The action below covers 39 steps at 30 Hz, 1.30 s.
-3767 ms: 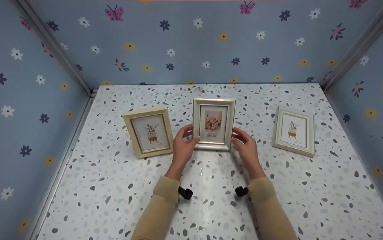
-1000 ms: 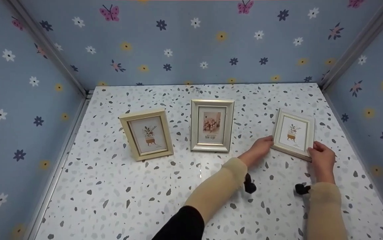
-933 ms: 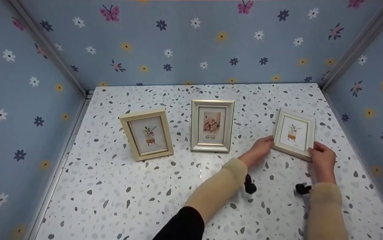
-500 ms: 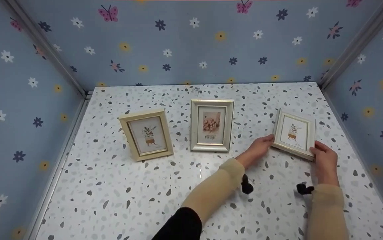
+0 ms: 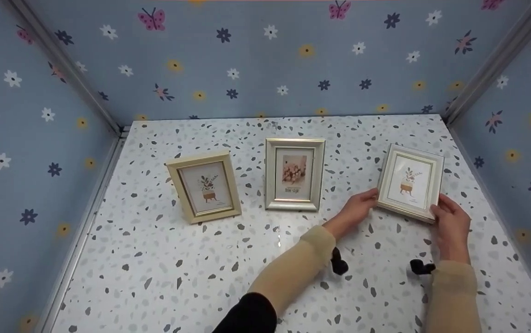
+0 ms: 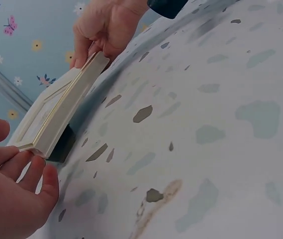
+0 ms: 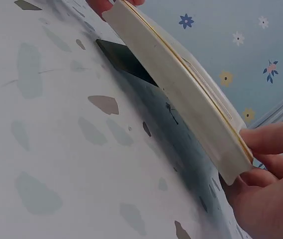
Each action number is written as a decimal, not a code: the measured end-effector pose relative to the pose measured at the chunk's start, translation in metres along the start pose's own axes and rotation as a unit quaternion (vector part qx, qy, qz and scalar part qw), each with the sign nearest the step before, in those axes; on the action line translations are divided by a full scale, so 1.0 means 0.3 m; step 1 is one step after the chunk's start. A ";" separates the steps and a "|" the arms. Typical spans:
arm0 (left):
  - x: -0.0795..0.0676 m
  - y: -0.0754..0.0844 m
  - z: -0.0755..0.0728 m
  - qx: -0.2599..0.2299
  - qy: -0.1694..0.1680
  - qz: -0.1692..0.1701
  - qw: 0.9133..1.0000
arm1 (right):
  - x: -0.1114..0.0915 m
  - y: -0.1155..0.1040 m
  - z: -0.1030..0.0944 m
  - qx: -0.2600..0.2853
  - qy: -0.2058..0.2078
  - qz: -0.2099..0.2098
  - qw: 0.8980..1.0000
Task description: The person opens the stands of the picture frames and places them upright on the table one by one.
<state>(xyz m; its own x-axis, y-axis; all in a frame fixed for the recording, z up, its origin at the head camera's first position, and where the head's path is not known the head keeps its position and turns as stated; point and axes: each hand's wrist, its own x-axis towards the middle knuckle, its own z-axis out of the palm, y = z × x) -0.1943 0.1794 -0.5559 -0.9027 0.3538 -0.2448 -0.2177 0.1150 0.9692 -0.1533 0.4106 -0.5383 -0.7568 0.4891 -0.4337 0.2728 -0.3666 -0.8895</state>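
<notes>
A cream picture frame (image 5: pixel 410 182) with a potted-plant print leans back at the right side of the table. My left hand (image 5: pixel 359 206) holds its lower left corner, fingers bent around the edge. The lower right corner is pinched by my right hand (image 5: pixel 451 226), thumb on the front. In the right wrist view the frame's bottom edge (image 7: pixel 191 109) is raised above the tabletop. A dark stand leg (image 7: pixel 124 62) sticks out behind it toward the table.
A silvery frame (image 5: pixel 294 203) with a pink flower print stands mid-table. To its left stands a yellowish frame (image 5: pixel 205 215), turned slightly. Flower-patterned blue panels (image 5: pixel 265 60) enclose the speckled white table (image 5: pixel 177 268) at the back and sides.
Both hands have gone from the middle frame to the right one. Over the last half second, the right frame's top has risen and it looks larger and more upright; the other frames stay put.
</notes>
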 end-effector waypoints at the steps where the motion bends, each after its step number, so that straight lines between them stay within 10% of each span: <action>1: -0.004 -0.003 -0.002 0.001 0.001 0.006 1.000 | -0.005 0.000 0.002 -0.007 0.005 -0.004 1.000; 13: -0.043 -0.013 -0.022 0.013 -0.008 0.020 1.000 | -0.047 0.017 0.012 -0.005 0.050 -0.020 0.999; 39: -0.109 -0.002 -0.070 -0.050 0.006 0.113 0.992 | -0.105 0.058 0.043 0.233 0.026 -0.058 0.970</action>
<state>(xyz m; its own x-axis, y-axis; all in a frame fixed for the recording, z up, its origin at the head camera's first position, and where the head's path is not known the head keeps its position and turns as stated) -0.1725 0.1483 -0.5478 -0.9370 0.3488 -0.0207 -0.0438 -0.0585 0.9973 -0.1323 0.3784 -0.5382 -0.7321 0.5832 -0.3520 -0.1202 -0.6193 -0.7759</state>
